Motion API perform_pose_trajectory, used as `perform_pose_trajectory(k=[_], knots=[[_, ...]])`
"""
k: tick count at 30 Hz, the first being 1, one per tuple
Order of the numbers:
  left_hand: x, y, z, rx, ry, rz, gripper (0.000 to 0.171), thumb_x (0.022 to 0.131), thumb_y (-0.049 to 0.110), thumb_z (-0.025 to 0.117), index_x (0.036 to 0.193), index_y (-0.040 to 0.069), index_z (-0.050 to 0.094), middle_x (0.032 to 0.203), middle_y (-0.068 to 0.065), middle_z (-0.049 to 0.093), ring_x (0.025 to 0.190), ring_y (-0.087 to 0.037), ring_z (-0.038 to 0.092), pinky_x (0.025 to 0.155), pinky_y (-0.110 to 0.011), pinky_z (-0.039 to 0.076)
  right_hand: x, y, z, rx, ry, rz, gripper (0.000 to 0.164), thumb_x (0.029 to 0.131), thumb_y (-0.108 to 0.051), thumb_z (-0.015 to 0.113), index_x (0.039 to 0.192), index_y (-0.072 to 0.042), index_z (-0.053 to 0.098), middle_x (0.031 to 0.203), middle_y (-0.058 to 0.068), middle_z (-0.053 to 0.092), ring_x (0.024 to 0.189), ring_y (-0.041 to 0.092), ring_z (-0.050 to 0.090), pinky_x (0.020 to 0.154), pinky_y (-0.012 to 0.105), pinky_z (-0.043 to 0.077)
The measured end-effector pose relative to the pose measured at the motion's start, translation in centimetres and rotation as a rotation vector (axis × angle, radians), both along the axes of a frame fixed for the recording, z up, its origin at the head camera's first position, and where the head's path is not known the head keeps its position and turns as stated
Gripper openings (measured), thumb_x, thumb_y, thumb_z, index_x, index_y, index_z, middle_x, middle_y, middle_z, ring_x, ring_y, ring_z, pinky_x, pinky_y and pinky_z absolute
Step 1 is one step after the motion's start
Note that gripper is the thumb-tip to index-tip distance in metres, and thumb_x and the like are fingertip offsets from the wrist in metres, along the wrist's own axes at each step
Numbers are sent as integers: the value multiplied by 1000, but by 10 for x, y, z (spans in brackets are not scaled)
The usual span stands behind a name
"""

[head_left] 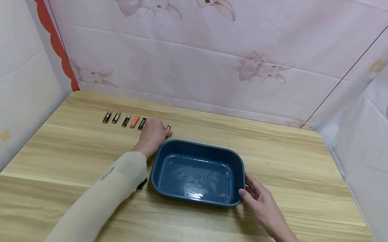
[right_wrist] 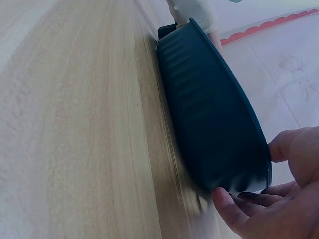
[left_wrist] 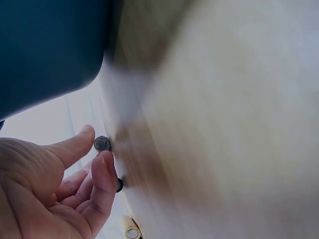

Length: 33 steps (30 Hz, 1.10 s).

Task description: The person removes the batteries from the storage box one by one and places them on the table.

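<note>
At the right end of a row of batteries, my left hand (head_left: pixel 153 132) pinches a battery (head_left: pixel 168 127) between thumb and fingertips. The left wrist view shows the round end of that battery (left_wrist: pixel 102 144) between the thumb and a finger, with another dark one partly hidden behind the fingers. My right hand (head_left: pixel 260 204) holds the right end of a dark blue rectangular basin (head_left: pixel 189 199), thumb at the rim and fingers along the outer wall. Nothing lies in the basin. In the right wrist view, fingertips touch the basin's side (right_wrist: pixel 209 109) near its lower edge.
Left of my left hand, several batteries stand in a row, among them an orange one (head_left: pixel 135 122) and a black one (head_left: pixel 107 117). The wooden table (head_left: pixel 177 235) reaches back to a printed cloth wall (head_left: pixel 186 69), with cloth at both sides.
</note>
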<state>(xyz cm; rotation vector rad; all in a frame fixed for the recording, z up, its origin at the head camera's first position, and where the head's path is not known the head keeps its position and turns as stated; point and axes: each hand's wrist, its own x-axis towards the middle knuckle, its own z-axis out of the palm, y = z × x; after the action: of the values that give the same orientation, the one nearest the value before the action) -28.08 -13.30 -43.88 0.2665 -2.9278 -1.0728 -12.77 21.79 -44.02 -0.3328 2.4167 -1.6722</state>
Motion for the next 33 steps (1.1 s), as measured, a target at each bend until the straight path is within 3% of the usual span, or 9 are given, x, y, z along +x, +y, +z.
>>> perform_pose_trajectory(k=[10,14,17,20,22,24,27,29,33], knots=[[3,-5,2,-27,27,-6,42,97,27,76,61,6,70,50,-1,50,55,-17,45,54,-31,34,-1,2,-1,11,4,10,61,108,-11,55,158,10,27,161,29,31,146,42,37,105,24,43],[10,-8,9,6,18,-5,32,98,27,74,76,5,79,59,-3,63,51,-14,43,51,-29,33,0,3,-1,15,0,9,61,109,-12,54,158,9,26,162,28,31,146,42,36,104,22,42],[16,-12,16,9,20,-11,31,100,29,72,81,5,81,61,-3,63,51,-14,42,53,-30,33,0,4,-1,19,1,6,61,109,-12,54,158,10,26,162,29,30,146,42,36,104,23,42],[21,-17,21,-19,61,-36,34,101,29,70,82,3,79,65,-6,62,61,-20,49,82,-36,49,-1,5,-2,23,-1,-3,60,108,-12,54,158,10,27,162,29,31,146,42,36,105,25,42],[25,-21,24,-36,97,-59,33,102,28,68,86,1,79,75,-9,69,70,-24,54,109,-42,40,-1,5,-2,24,1,-5,60,108,-12,55,157,10,27,161,29,31,146,42,36,105,26,42],[30,-24,26,-47,121,-70,29,102,27,68,94,2,80,90,-11,75,80,-25,58,116,-46,32,0,5,-1,23,-4,-11,60,108,-12,55,158,9,28,161,28,32,146,41,37,105,26,43],[38,-29,30,-54,114,-80,27,103,29,66,101,5,80,102,-12,75,87,-27,59,96,-45,46,1,4,1,26,-12,-17,60,109,-15,55,158,7,28,162,27,33,146,40,38,105,27,44],[44,-32,32,-68,116,-82,25,103,29,66,105,8,80,109,-11,75,107,-30,62,88,-46,48,2,4,2,34,-23,-24,61,110,-19,54,159,5,28,162,25,34,146,38,39,105,29,45],[58,-39,36,-75,126,-112,26,104,27,63,113,7,77,112,-12,75,125,-36,60,94,-50,49,1,6,3,82,-16,-35,63,111,-29,51,159,5,29,161,25,36,141,37,46,107,38,46]])
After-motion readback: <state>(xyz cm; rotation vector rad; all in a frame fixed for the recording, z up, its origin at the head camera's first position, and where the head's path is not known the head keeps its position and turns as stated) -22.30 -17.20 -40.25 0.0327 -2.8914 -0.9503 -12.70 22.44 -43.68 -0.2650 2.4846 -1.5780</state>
